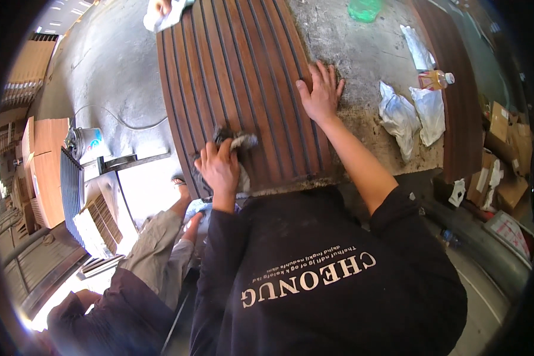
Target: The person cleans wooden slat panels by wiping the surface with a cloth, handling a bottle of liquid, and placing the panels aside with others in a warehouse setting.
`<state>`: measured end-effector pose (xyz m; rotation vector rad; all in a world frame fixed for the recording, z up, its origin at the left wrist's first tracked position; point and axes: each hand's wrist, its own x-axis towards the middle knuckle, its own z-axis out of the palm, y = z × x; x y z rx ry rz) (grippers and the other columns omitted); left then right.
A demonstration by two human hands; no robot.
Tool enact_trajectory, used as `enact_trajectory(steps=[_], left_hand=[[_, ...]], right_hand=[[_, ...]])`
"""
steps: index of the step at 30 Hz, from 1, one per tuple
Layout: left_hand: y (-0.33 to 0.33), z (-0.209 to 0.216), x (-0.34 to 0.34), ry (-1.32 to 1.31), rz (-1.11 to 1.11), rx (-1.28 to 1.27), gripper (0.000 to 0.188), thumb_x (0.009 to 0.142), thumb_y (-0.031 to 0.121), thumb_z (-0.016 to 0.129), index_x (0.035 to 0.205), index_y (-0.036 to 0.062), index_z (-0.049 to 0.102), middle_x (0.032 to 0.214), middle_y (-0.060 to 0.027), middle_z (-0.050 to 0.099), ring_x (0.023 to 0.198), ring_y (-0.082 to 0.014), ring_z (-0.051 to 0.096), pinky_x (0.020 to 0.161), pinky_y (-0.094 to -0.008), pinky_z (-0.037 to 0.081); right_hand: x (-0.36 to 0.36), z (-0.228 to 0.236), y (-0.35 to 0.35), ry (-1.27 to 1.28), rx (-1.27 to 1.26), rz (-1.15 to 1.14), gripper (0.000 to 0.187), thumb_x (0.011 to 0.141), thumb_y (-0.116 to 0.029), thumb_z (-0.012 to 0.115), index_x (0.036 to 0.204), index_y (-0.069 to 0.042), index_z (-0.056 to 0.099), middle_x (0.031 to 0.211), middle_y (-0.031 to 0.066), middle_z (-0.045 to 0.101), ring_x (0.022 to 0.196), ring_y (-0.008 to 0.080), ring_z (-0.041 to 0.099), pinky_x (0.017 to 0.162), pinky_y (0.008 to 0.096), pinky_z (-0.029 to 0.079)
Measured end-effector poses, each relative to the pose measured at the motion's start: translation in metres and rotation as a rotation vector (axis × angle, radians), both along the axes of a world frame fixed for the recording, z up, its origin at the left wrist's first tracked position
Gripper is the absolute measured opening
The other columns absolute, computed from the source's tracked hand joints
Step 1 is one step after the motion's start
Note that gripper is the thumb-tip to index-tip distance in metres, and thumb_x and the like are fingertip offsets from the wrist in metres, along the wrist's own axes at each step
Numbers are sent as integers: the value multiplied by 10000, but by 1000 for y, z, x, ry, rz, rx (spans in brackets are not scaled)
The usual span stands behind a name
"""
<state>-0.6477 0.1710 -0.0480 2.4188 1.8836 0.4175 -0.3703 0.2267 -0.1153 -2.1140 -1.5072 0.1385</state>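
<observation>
A dark brown slatted panel (243, 77) with black grooves lies on a worn grey table (362, 59). Near the panel's close end, my left hand (219, 169) presses down with its fingers closed around a crumpled grey-black rag (243, 141). My right hand (321, 95) is open, fingers spread, across the panel's right edge and the tabletop beside it. At the panel's far left corner, another person's hand (162, 6) rests on a white cloth (165, 19).
Several crumpled white bags (399, 115) and an amber bottle (434, 80) sit to the right, beside a second brown panel (457, 107). A green plastic bag (365, 8) lies far off. Another person (124, 308) is close on my left. A bucket (90, 144) stands farther left; cardboard boxes (513, 142) fill the right.
</observation>
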Motion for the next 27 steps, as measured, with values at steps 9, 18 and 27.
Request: enact_trajectory(steps=[9, 18, 27], left_hand=[[-41, -8, -7, 16, -68, -65, 283, 701, 163, 667, 983, 187, 683, 891, -79, 537, 902, -281, 540, 777, -436, 382], [-51, -16, 10, -18, -213, -63, 196, 772, 176, 604, 955, 178, 675, 846, -69, 520, 843, -252, 551, 737, -412, 381], [36, 2, 29, -13, -113, 6, 221, 755, 180, 644, 975, 173, 664, 892, -83, 529, 897, -278, 550, 759, -429, 386]], right_hand=[[10, 0, -8, -7, -36, -40, 577, 895, -417, 530, 1370, -106, 429, 1478, 103, 328, 1417, 356, 172, 1112, 616, 37], [13, -5, -9, -17, -47, -57, 566, 878, -401, 551, 1352, -108, 450, 1459, 104, 353, 1404, 359, 199, 1107, 614, 60], [-4, 0, -3, -17, 22, -13, 555, 883, -399, 557, 1344, -106, 462, 1447, 119, 362, 1400, 353, 206, 1105, 614, 64]])
